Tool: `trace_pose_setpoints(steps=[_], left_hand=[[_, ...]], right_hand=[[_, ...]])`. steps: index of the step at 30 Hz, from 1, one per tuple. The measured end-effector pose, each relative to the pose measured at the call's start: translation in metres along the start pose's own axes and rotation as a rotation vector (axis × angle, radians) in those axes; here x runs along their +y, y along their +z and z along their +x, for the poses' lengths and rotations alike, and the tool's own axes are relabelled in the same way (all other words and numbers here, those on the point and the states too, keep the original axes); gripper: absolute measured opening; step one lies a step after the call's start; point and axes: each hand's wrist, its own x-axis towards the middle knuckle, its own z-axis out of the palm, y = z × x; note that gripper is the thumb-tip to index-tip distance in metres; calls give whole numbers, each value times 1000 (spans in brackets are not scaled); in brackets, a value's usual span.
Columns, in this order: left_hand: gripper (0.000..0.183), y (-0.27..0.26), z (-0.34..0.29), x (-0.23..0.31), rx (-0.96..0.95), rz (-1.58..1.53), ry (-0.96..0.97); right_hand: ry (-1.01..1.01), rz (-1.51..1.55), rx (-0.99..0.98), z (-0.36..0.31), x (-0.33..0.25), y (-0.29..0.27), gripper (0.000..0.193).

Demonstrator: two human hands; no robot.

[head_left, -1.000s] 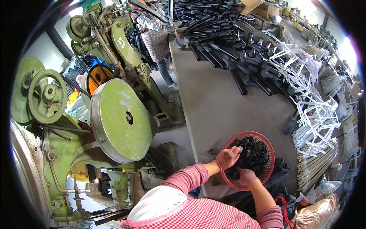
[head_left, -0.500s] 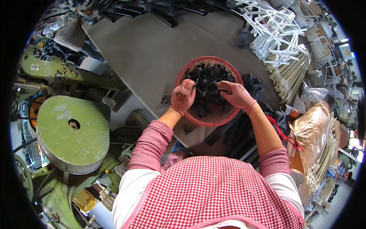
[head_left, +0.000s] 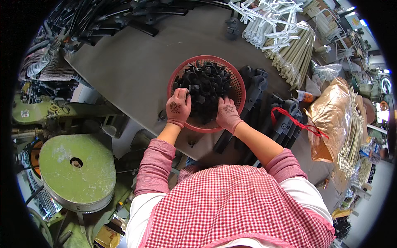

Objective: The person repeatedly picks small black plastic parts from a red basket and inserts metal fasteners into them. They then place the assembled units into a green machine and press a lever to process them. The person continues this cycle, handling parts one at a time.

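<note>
A red plastic basket [head_left: 238, 76], round with pierced sides, stands on the grey table and holds a heap of small black plastic parts [head_left: 209, 82], some of them curved like clips. My left hand [head_left: 178, 108], in a pink glove, reaches over the near left rim. Its fingers are curled closed against the edge of the heap. Over the near right part of the basket, my gloved right hand [head_left: 228, 115] has its fingers bent and pressed together at the parts. What either hand's fingertips grip is hidden.
Black tubes with clamp ends [head_left: 285, 120] and a red strap [head_left: 293, 115] lie to the right. White metal frames [head_left: 269, 25], pale rods [head_left: 291, 58] and a brown wrapped package [head_left: 328, 124] lie beyond. A green machine [head_left: 78, 169] stands left; black tubes [head_left: 142, 27] pile at the back.
The view has shifted, so the table scene appears further left. My right hand has drawn nearer the basket's front, and the black parts now sit in a denser heap.
</note>
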Motion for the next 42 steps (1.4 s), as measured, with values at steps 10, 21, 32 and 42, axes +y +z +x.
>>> trace_pose_setpoints(steps=[10, 21, 32, 42], left_hand=[[19, 1, -1, 0, -17, -2, -7], [17, -1, 1, 1, -13, -32, -33], [17, -4, 4, 4, 11, -10, -8], [18, -3, 6, 3, 0, -42, -14]], right_hand=[[-151, -242, -91, 27, 52, -11, 16], [45, 351, -110, 58, 43, -10, 22], [-42, 37, 12, 97, 80, 30, 17], [-105, 344, -561, 100, 91, -10, 26]])
